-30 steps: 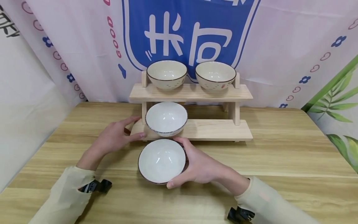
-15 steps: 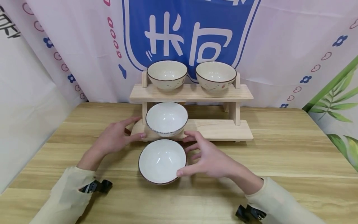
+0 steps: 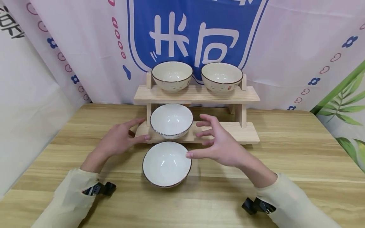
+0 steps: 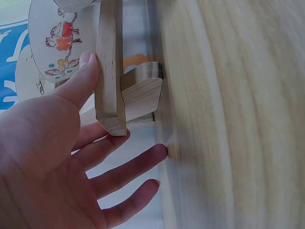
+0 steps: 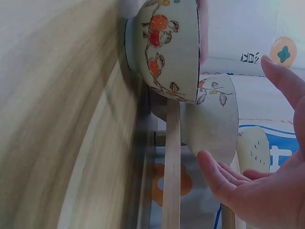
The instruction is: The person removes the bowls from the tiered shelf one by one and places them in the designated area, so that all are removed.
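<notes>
My left hand (image 3: pixel 118 139) holds the left end of the wooden two-tier rack's lower board (image 3: pixel 243 134). In the left wrist view its thumb lies on top of the board, with fingers at the underside. A white bowl with a dark rim (image 3: pixel 166 164) stands on the table in front of the rack. Behind it another white bowl (image 3: pixel 171 120) sits on the lower board, at the left. My right hand (image 3: pixel 222 144) hovers to the right of both bowls, fingers spread and holding nothing. In the right wrist view, painted birds decorate the front bowl (image 5: pixel 176 52).
Two cream bowls, one at left (image 3: pixel 172 77) and one at right (image 3: pixel 221 79), stand on the rack's upper board (image 3: pixel 196 95). The rack is near the back of the wooden table (image 3: pixel 285 158). A printed curtain (image 3: pixel 285 47) hangs behind.
My right hand has let go of the front bowl and moved away to the right and farther back, beside the shelf bowl. The left hand and all the bowls have stayed in place.
</notes>
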`<control>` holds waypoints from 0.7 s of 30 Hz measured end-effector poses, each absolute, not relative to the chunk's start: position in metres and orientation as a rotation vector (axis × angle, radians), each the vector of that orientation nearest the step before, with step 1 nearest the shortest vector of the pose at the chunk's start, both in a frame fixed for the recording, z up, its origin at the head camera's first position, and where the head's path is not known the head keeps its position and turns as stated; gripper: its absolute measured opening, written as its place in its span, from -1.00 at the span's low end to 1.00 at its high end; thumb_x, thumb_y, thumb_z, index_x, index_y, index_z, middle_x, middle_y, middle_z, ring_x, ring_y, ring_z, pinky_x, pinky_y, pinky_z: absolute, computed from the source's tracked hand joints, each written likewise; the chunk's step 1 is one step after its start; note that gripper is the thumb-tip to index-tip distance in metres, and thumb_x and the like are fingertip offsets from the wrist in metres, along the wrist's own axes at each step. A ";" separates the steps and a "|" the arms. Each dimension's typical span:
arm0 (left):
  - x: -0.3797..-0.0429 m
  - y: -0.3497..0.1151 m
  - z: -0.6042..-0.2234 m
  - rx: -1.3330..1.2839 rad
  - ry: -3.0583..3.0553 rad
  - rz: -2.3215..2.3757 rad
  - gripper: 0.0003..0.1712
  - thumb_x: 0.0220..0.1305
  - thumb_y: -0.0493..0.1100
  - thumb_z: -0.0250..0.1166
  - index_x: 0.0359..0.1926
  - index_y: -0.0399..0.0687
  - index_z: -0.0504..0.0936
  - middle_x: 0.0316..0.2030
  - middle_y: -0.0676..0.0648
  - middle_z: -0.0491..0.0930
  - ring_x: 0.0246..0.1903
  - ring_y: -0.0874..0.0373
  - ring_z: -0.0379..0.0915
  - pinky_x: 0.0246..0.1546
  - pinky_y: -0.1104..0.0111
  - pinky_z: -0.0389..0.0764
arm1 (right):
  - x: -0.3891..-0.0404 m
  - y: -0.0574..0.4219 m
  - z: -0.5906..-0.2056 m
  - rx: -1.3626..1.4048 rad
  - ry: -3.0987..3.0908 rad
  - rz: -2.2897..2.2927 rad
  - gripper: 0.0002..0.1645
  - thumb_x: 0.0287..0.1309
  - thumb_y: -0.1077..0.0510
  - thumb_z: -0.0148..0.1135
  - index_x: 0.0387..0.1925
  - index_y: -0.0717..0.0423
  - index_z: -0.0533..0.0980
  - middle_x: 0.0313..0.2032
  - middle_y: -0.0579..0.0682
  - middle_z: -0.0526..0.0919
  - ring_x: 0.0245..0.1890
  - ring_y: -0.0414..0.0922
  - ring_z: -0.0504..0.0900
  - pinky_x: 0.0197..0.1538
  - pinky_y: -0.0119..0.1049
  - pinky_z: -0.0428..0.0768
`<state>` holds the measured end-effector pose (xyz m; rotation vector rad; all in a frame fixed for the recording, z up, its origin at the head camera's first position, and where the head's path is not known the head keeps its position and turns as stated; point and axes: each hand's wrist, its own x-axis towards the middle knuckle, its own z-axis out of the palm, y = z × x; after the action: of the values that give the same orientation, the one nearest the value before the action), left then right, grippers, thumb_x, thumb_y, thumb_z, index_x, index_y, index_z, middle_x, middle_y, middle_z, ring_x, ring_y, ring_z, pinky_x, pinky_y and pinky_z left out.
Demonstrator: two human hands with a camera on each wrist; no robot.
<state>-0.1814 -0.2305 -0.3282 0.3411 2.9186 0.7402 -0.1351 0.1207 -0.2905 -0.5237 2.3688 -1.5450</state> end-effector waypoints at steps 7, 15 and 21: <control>-0.182 -0.230 -0.329 0.329 2.915 0.745 0.01 0.36 0.41 0.35 0.63 0.04 0.28 0.28 -0.42 0.60 -0.02 -0.13 0.74 -0.20 0.15 0.71 | -0.144 0.114 -0.290 -0.502 2.376 -1.561 0.45 -0.02 -0.03 0.73 0.67 -0.05 -0.07 0.53 0.02 0.30 0.44 0.10 0.51 0.43 0.11 0.53; -0.182 -0.230 -0.330 0.337 2.918 0.741 0.01 0.36 0.40 0.35 0.63 0.03 0.29 0.30 -0.44 0.59 0.00 -0.15 0.75 -0.16 0.10 0.73 | -0.156 0.102 -0.293 -0.451 2.357 -1.636 0.47 -0.03 0.03 0.73 0.68 -0.05 -0.08 0.52 0.07 0.29 0.46 0.09 0.48 0.48 0.07 0.49; -0.182 -0.230 -0.330 0.339 2.922 0.743 0.01 0.36 0.41 0.35 0.63 0.03 0.29 0.32 -0.44 0.57 0.01 -0.17 0.75 -0.15 0.08 0.74 | -0.163 0.093 -0.296 -0.435 2.363 -1.631 0.47 -0.03 0.03 0.72 0.69 -0.04 -0.10 0.53 0.08 0.25 0.44 0.07 0.46 0.47 0.04 0.49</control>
<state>-0.1820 -0.2302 -0.3300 0.3390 2.9219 0.7432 -0.1626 0.0934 -0.2957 -0.4346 2.3634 -1.6312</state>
